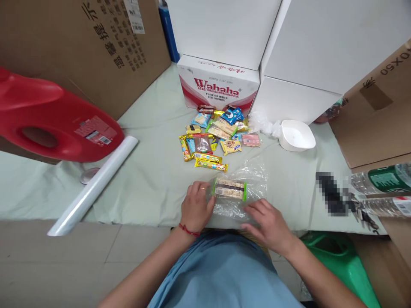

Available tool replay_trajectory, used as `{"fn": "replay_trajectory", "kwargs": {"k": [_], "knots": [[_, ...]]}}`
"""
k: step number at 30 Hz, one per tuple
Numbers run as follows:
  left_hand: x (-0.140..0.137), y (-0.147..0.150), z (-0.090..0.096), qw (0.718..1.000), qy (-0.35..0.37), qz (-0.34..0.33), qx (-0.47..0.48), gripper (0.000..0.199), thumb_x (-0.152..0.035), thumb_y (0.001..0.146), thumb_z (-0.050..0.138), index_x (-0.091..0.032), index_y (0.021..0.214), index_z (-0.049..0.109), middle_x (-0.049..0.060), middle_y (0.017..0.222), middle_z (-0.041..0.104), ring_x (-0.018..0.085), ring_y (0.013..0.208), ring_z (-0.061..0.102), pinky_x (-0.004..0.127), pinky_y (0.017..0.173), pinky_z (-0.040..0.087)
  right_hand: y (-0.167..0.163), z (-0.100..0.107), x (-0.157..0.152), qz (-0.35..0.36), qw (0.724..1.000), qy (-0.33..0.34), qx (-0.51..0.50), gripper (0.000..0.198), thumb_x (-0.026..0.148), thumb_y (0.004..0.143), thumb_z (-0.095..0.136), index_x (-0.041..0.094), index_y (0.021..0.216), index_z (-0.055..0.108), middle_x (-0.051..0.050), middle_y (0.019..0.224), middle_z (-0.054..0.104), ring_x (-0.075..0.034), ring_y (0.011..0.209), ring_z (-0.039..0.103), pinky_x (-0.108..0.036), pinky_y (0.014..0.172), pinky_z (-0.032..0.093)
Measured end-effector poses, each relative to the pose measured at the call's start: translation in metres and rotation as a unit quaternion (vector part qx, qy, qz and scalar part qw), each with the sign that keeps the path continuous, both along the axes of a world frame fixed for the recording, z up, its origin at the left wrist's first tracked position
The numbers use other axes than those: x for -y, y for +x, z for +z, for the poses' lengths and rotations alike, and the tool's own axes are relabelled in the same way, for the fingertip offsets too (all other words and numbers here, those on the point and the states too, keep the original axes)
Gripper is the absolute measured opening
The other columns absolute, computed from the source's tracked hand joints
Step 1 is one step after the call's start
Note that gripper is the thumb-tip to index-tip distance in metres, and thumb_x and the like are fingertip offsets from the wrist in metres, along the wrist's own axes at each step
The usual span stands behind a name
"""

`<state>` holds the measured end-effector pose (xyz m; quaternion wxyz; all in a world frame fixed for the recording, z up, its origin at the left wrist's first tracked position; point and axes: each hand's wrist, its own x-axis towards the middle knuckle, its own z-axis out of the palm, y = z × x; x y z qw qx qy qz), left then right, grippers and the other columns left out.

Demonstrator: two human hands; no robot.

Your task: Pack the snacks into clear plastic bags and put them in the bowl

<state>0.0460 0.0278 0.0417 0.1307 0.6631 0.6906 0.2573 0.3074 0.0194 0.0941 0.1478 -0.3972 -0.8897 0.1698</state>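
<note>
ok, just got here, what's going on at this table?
A person is handling clear plastic at the near edge. The left-hand grip is by the left end of a green-ended snack pack; the right-hand grip is at the plastic's near right side. Can't tell if the pack is in or on the plastic. Beyond it, loose wrapped snacks lie before the Wahaha box; a white bowl stands to the right.
</note>
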Motion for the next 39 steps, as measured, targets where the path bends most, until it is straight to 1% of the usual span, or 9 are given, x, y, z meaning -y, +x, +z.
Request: {"fn": "replay_trajectory", "kwargs": {"k": [5, 13, 15, 18, 21, 24, 29, 35, 39], "knots": [[-0.003, -0.012, -0.001, 0.991, -0.081, 0.055, 0.092, 0.028, -0.037, 0.097, 0.051, -0.022, 0.078, 0.066, 0.003, 0.08, 0.067, 0.019, 0.074, 0.063, 0.032, 0.07, 0.047, -0.058, -0.024, 0.002, -0.043, 0.992, -0.048, 0.107, 0.045, 0.035, 0.095, 0.069, 0.016, 0.135, 0.063, -0.014, 0.111, 0.071, -0.033, 0.106, 0.06, -0.048, 0.09, 0.054], [-0.001, -0.054, -0.005, 0.981, -0.068, 0.167, 0.074, 0.014, -0.028, 0.085, 0.059, -0.021, 0.095, 0.067, 0.006, 0.098, 0.067, 0.021, 0.078, 0.064, 0.035, 0.071, 0.048, -0.059, -0.036, 0.008, 0.032, 0.999, -0.014, -0.025, 0.029, 0.016, 0.103, 0.049, 0.021, 0.118, 0.074, -0.006, 0.079, 0.06, -0.023, 0.081, 0.05, -0.035, 0.07, 0.042], [0.006, -0.062, -0.006, 0.991, 0.028, 0.119, 0.055, 0.022, -0.02, 0.084, 0.057, -0.021, 0.104, 0.067, 0.009, 0.107, 0.066, 0.023, 0.088, 0.065, 0.038, 0.078, 0.05, -0.056, -0.032, 0.009, 0.045, 0.999, 0.001, -0.018, 0.028, 0.017, 0.103, 0.051, 0.023, 0.118, 0.074, -0.006, 0.08, 0.06, -0.022, 0.082, 0.047, -0.036, 0.072, 0.04], [0.016, -0.066, 0.002, 0.978, 0.174, -0.106, 0.051, 0.028, -0.009, 0.084, 0.049, -0.024, 0.101, 0.066, 0.007, 0.104, 0.069, 0.023, 0.103, 0.064, 0.041, 0.09, 0.048, -0.053, -0.025, 0.007, 0.063, 0.998, 0.004, -0.005, 0.028, 0.016, 0.101, 0.054, 0.023, 0.118, 0.075, -0.007, 0.084, 0.061, -0.023, 0.089, 0.047, -0.038, 0.078, 0.039], [0.016, -0.062, 0.02, 0.953, 0.177, -0.232, 0.077, 0.03, -0.008, 0.086, 0.047, -0.024, 0.104, 0.065, 0.006, 0.107, 0.071, 0.021, 0.107, 0.063, 0.04, 0.092, 0.047, -0.054, -0.019, 0.001, 0.093, 0.996, -0.003, -0.005, 0.029, 0.015, 0.101, 0.052, 0.021, 0.119, 0.074, -0.007, 0.085, 0.06, -0.023, 0.091, 0.045, -0.038, 0.08, 0.04], [0.004, -0.047, 0.036, 0.978, 0.105, -0.174, 0.048, 0.023, -0.027, 0.094, 0.052, -0.02, 0.111, 0.064, 0.011, 0.116, 0.068, 0.026, 0.108, 0.062, 0.044, 0.091, 0.047, -0.058, -0.014, -0.003, 0.11, 0.994, 0.004, 0.008, 0.028, 0.015, 0.101, 0.052, 0.021, 0.117, 0.075, -0.007, 0.084, 0.059, -0.023, 0.088, 0.045, -0.036, 0.077, 0.039], [-0.015, -0.016, 0.042, 0.985, 0.057, -0.146, -0.069, 0.065, -0.062, 0.085, 0.068, -0.016, 0.13, 0.06, 0.02, 0.141, 0.058, 0.037, 0.13, 0.052, 0.06, 0.109, 0.036, -0.061, -0.016, -0.001, 0.11, 0.994, 0.015, 0.022, 0.027, 0.014, 0.1, 0.054, 0.02, 0.113, 0.076, -0.008, 0.086, 0.061, -0.023, 0.091, 0.046, -0.037, 0.08, 0.04], [-0.045, -0.01, 0.022, 0.996, -0.033, -0.076, -0.023, 0.017, -0.035, 0.094, 0.06, -0.022, 0.098, 0.071, 0.01, 0.109, 0.072, 0.029, 0.114, 0.061, 0.045, 0.097, 0.045, -0.054, -0.019, 0.006, 0.098, 0.994, 0.01, 0.042, 0.027, 0.017, 0.101, 0.054, 0.022, 0.119, 0.074, -0.007, 0.085, 0.06, -0.024, 0.089, 0.047, -0.037, 0.078, 0.041], [-0.071, -0.031, 0.008, 0.997, -0.072, 0.007, 0.002, 0.021, -0.031, 0.093, 0.054, -0.022, 0.081, 0.069, 0.007, 0.089, 0.072, 0.025, 0.094, 0.064, 0.038, 0.088, 0.049, -0.046, -0.016, 0.01, 0.082, 0.996, 0.023, 0.006, 0.027, 0.019, 0.102, 0.053, 0.021, 0.121, 0.072, -0.007, 0.085, 0.061, -0.024, 0.089, 0.048, -0.038, 0.078, 0.044]]}}
